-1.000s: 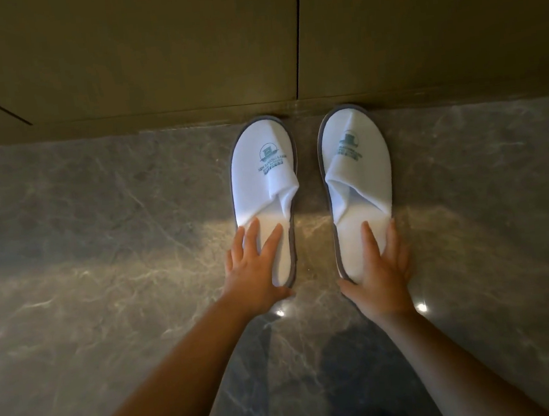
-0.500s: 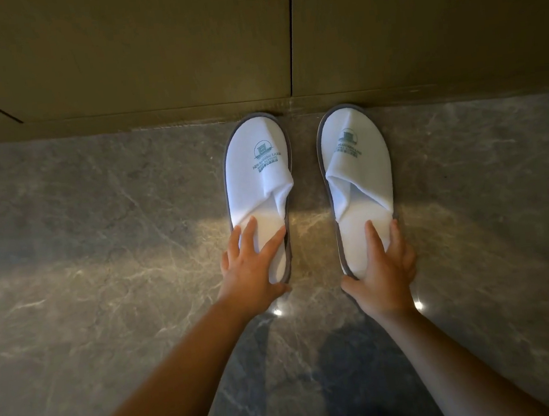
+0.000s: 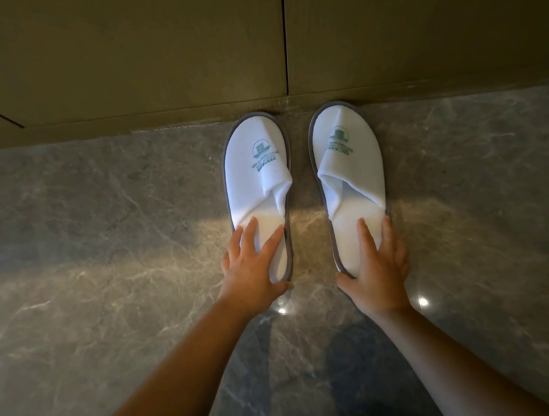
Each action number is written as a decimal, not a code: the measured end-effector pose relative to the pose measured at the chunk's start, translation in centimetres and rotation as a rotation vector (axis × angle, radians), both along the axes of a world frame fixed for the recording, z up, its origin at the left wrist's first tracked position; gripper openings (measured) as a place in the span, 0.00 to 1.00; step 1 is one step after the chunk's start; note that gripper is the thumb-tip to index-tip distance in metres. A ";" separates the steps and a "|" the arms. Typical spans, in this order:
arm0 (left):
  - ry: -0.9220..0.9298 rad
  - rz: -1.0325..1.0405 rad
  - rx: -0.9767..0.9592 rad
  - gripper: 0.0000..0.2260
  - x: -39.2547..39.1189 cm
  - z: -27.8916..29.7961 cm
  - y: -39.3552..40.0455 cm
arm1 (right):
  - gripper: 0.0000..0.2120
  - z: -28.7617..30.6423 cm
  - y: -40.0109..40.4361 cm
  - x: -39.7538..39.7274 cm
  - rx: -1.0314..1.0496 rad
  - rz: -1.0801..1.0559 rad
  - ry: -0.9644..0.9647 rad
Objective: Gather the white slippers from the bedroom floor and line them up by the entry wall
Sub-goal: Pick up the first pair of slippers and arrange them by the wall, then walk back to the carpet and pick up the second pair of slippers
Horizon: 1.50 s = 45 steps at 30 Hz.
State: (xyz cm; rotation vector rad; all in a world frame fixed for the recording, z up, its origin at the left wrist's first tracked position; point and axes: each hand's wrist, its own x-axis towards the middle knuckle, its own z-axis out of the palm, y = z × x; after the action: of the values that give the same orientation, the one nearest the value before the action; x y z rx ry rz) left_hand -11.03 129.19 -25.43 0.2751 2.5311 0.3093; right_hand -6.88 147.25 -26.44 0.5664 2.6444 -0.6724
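Observation:
Two white slippers with grey soles and green printed logos lie side by side on the marble floor, toes touching the base of the wall. My left hand [image 3: 251,270] rests flat on the heel of the left slipper [image 3: 256,172], fingers spread. On the heel of the right slipper [image 3: 348,167] lies my right hand [image 3: 377,265], its fingers along the slipper's right edge and the thumb at the heel's end. A narrow gap of floor separates the two slippers.
An olive-brown panelled wall [image 3: 151,52] with a low skirting runs across the top. Grey veined marble floor [image 3: 87,259] spreads to both sides and toward me, with a band of light across it.
The left slipper has shifted slightly toward the wall and straightened under my left hand. The right slipper and right hand have hardly moved.

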 end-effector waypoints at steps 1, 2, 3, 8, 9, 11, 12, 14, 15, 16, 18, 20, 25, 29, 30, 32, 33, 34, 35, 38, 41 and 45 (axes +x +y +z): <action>0.000 -0.003 -0.012 0.41 0.0 0.1 0.0 | 0.41 0.1 0.1 0.0 0.021 0.016 -0.004; 0.005 -0.004 -0.023 0.41 0.0 0.2 0.0 | 0.41 0.2 0.2 -0.1 0.041 0.029 -0.004; 0.013 0.000 -0.029 0.40 0.0 0.4 -0.1 | 0.39 0.5 0.2 -0.1 0.046 0.037 0.002; 0.009 0.142 -0.002 0.29 0.3 5.1 -0.4 | 0.19 5.9 0.6 -1.1 -0.144 0.082 0.180; -0.005 0.171 0.004 0.26 0.5 7.0 -0.4 | 0.15 8.0 0.6 -1.2 -0.199 0.095 0.211; -0.022 0.235 0.046 0.22 1.4 11.8 -0.5 | 0.11 13.4 0.4 -1.5 -0.266 0.130 0.243; -0.021 0.269 0.075 0.21 1.9 14.7 -0.7 | 0.10 16.4 0.1 -1.7 -0.285 0.155 0.246; -0.015 0.349 0.143 0.19 3.1 21.3 -1.3 | 0.09 22.8 -0.8 -1.8 -0.326 0.210 0.234; -0.009 0.392 0.175 0.19 3.8 24.8 -1.8 | 0.08 26.1 -1.4 -1.7 -0.352 0.243 0.220; -0.002 0.429 0.201 0.18 4.6 28.5 -2.4 | 0.08 29.6 -2.0 -1.5 -0.380 0.278 0.205; 0.015 0.491 0.237 0.17 6.3 36.2 -3.7 | 0.07 36.7 -3.2 -0.9 -0.428 0.342 0.192; 0.025 0.569 0.269 0.17 8.2 44.1 -5.2 | 0.07 44.0 -4.6 0.0 -0.482 0.395 0.193; 0.104 0.761 0.320 0.17 13.7 61.6 -8.6 | 0.05 61.1 -9.4 3.0 -0.644 0.535 0.195; 0.227 0.888 0.337 0.18 18.1 70.8 -11.7 | 0.06 70.8 -14.7 5.7 -0.761 0.626 0.142; 0.257 0.929 0.344 0.18 19.1 72.5 -12.5 | 0.06 72.6 -16.1 6.3 -0.783 0.645 0.141; 0.309 1.009 0.368 0.18 20.7 75.2 -14.5 | 0.06 75.7 -19.2 7.1 -0.826 0.688 0.133; 0.327 1.038 0.376 0.18 21.5 76.3 -15.5 | 0.06 76.9 -20.7 7.5 -0.843 0.716 0.124; 0.339 1.062 0.384 0.18 22.2 77.2 -16.5 | 0.07 77.9 -22.0 7.8 -0.858 0.743 0.118; 0.349 1.085 0.392 0.18 22.8 78.0 -17.6 | 0.08 78.7 -23.4 8.0 -0.871 0.767 0.118; 0.377 1.148 0.430 0.18 23.8 80.1 -21.1 | 0.13 80.6 -27.1 7.9 -0.872 0.787 0.129; 0.453 1.183 0.454 0.17 23.2 81.9 -25.1 | 0.12 81.9 -30.4 7.0 -0.860 0.786 0.146; 0.576 1.191 0.451 0.16 21.0 83.2 -31.2 | 0.10 82.5 -34.9 4.8 -0.826 0.842 0.172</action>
State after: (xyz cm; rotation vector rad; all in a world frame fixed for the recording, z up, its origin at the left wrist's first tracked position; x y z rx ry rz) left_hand 10.00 98.03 57.74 -1.1912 2.8304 1.4064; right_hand -2.09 112.34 56.10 -0.8006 2.1168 -1.3830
